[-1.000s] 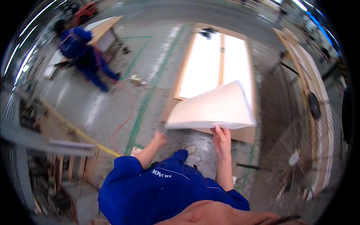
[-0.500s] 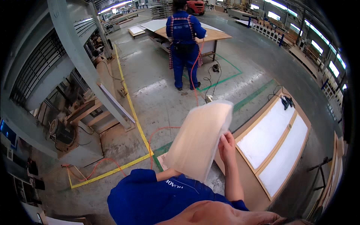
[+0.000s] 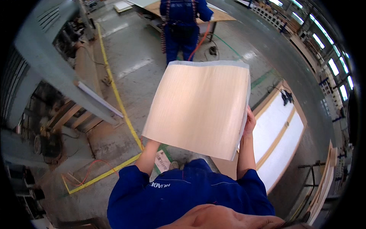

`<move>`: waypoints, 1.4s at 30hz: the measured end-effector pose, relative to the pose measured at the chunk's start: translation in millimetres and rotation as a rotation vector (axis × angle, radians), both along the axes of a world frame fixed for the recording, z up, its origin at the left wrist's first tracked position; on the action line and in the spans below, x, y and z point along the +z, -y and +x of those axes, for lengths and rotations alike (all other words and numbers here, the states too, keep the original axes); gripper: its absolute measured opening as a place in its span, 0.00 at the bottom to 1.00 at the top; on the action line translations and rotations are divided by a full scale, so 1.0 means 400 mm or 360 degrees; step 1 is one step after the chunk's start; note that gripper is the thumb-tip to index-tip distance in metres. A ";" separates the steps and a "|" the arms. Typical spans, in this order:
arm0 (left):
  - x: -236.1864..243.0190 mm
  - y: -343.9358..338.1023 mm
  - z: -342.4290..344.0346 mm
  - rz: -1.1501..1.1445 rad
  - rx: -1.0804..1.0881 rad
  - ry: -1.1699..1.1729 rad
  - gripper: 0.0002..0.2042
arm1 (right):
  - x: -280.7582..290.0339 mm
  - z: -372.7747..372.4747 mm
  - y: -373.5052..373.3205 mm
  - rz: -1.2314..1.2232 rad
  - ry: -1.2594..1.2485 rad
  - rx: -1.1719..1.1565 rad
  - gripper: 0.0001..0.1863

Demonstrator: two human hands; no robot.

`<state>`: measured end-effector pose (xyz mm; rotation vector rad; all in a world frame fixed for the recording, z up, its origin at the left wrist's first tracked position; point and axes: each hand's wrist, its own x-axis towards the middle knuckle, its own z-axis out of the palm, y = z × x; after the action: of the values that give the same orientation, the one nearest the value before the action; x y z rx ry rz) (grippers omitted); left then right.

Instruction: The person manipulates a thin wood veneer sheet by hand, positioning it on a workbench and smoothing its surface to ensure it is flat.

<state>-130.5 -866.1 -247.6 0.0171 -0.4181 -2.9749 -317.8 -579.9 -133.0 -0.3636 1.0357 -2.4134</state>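
Observation:
A pale wood-grain sheet with a thin whitish layer along its edges fills the middle of the head view, slightly curved. My right hand is closed on its right edge, thumb and fingers partly showing. Under the lower left corner, my left hand reaches behind the sheet; its fingers are hidden there. A framed panel with white faces lies low on the right, beside my right arm, with dark tools and cables on its far end.
A co-worker in blue stands ahead at a workbench, a red hose beside them. Steel machinery with timber is at the left, bordered by a yellow floor line. Boards on a stand are at the lower right.
I have turned leftward from the white panel towards the co-worker. The sheet has risen and turned broadside to me; my left forearm now reaches up beneath it.

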 end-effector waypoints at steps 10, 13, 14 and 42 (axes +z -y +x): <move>0.071 -0.119 -0.567 0.0159 -0.0691 0.0044 0.39 | -0.086 -0.374 -0.262 0.0225 0.0105 -0.0394 0.22; -0.015 -0.185 -0.754 0.0251 -0.0952 0.0214 0.37 | -0.115 -0.530 -0.293 0.0186 0.0110 -0.0452 0.22; -0.051 -0.207 -0.816 0.0196 -0.0977 0.0275 0.36 | -0.098 -0.575 -0.292 0.0293 0.0177 -0.0505 0.22; -0.291 -0.299 -2.407 -0.0342 -0.0978 0.0874 0.22 | -0.002 -2.172 -0.352 0.0874 -0.0205 -0.0178 0.08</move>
<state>-1093.4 -746.6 -364.1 0.8405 -0.9539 -3.4584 -1186.6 -439.0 -133.9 -0.2721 1.7516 -2.0987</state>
